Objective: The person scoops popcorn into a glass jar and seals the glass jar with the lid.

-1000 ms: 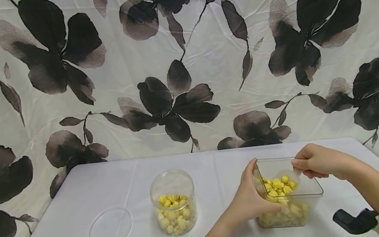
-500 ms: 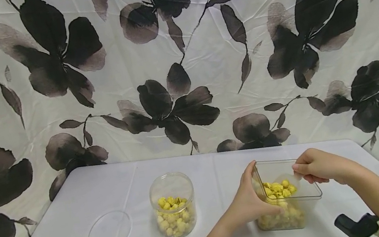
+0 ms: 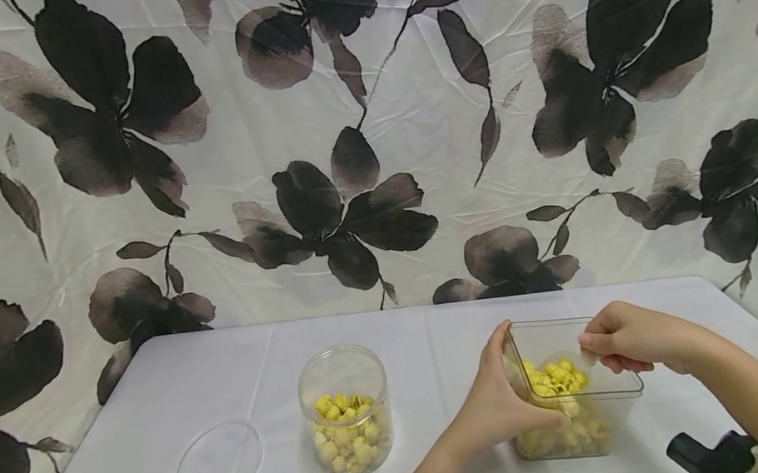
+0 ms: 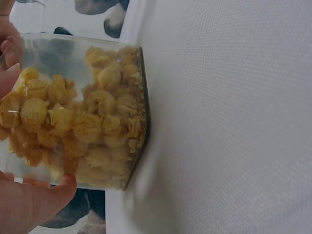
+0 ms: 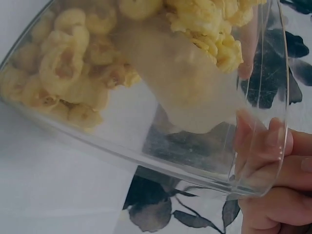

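Note:
A clear square plastic container, partly filled with yellow popcorn, stands on the white table. My left hand grips its left side, thumb across the front and fingers behind. In the left wrist view, a thumb presses the see-through wall, with popcorn heaped inside. My right hand is at the container's right rim. It pinches a translucent, milky scoop, which reaches down inside the container against the popcorn. Part of the scoop is hidden behind popcorn and the wall.
A clear round jar with popcorn in its lower part stands left of the container. A clear round lid lies flat farther left. A black curved piece sits by the right sleeve. Floral cloth hangs behind the table.
My right hand has moved slightly left and down with the scoop, and the popcorn has shifted toward the container's left side. The left hand keeps its grip.

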`<act>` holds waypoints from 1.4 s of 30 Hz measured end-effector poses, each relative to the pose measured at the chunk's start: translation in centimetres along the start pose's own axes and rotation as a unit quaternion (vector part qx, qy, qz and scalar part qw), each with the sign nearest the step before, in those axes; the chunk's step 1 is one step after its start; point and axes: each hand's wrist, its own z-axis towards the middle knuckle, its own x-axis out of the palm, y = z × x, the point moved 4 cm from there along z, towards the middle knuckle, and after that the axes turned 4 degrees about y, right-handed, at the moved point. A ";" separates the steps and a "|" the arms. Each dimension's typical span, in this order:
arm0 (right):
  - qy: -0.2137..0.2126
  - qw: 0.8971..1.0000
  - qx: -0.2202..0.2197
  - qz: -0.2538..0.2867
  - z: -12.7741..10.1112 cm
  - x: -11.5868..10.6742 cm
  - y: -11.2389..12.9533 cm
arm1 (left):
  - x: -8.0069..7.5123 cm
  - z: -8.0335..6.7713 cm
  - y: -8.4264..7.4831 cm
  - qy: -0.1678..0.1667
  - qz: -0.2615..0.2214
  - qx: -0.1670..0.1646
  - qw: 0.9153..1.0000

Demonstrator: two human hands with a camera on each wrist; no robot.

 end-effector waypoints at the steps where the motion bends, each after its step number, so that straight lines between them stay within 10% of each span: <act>1: 0.001 1.000 0.000 0.002 0.0 0.1 0.0 | 0.0 0.0 0.0 -0.001 -0.002 -0.001 1.000; 42: 0.013 0.999 0.020 0.028 -0.8 0.2 -0.3 | 0.1 0.1 0.2 -0.008 0.002 -0.006 1.000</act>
